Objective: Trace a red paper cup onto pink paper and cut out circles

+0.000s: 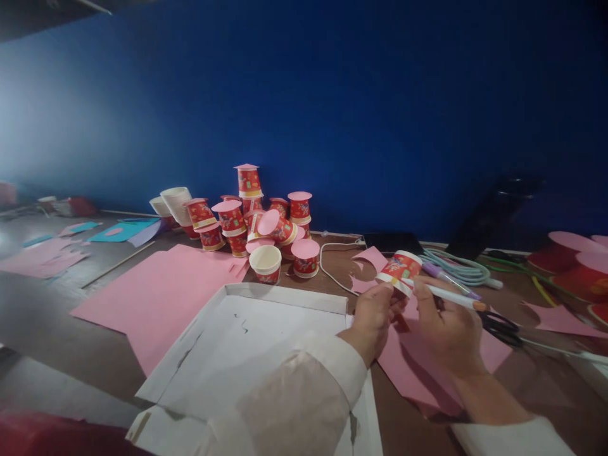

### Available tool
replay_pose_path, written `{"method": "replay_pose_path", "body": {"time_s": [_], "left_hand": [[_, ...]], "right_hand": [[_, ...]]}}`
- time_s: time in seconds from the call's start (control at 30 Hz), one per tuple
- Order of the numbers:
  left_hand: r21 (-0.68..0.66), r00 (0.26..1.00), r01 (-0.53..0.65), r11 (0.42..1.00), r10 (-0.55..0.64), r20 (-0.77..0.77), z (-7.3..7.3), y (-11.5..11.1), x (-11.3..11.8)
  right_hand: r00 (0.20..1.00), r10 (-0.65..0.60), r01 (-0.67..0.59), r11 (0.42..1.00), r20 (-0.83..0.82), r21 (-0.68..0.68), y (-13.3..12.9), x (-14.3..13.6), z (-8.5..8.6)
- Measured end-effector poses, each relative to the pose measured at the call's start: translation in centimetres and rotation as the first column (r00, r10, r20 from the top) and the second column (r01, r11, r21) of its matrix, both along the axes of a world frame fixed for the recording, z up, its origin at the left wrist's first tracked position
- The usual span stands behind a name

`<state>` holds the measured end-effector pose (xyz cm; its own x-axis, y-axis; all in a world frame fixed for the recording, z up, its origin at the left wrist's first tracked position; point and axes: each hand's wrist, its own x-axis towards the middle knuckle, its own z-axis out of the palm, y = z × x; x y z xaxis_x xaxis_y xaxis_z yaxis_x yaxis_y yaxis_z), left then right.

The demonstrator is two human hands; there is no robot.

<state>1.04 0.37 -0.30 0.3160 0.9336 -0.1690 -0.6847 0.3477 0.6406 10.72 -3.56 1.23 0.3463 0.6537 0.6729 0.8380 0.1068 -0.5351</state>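
The left hand (pixel 374 322) pinches a red printed paper cup with white and yellow bands (pixel 399 268) near its lower edge, the fingers pressed together on it; the cup is tilted, raised over the right part of the brown wooden tabletop (pixel 541 386). The right hand (pixel 449 339) has its fingers curled round a slim white pen with an orange end (pixel 453 296), its thumb close beside the cup; whether it touches the cup I cannot tell. Under the hands lies a cut pink paper sheet (pixel 403 367), with black-handled scissors (pixel 498 326) just right of the right hand. Behind that hand are a purple-and-white marker (pixel 449 278) and a coiled pale green cable (pixel 463 269). Left of the left hand sits a shallow white cardboard tray (pixel 285 313), and beyond it an open red paper cup with a cream inside (pixel 265 262) stands before a pile of red printed cups (pixel 231 220), many topped with pink paper discs. A large pink paper sheet (pixel 161 285) lies left of the tray.
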Motion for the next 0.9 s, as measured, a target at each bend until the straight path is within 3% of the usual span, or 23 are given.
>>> {"method": "replay_pose_path", "body": {"time_s": [0.3,0.5,0.9], "left_hand": [[0.004,1.000,-0.025,1.000,0.025,0.014,0.31,-0.34,-0.27],[0.007,0.999,-0.037,0.999,0.037,-0.007,0.31,-0.44,-0.18],[-0.021,0.999,-0.020,1.000,0.020,0.025,0.04,-0.30,-0.41]], "right_hand": [[0.999,0.031,-0.032,0.999,-0.018,-0.019,0.09,0.12,0.07],[1.000,0.023,-0.024,0.998,0.012,0.052,0.14,0.21,0.09],[0.999,0.054,-0.053,0.998,0.000,0.016,0.09,0.08,-0.58]]}}
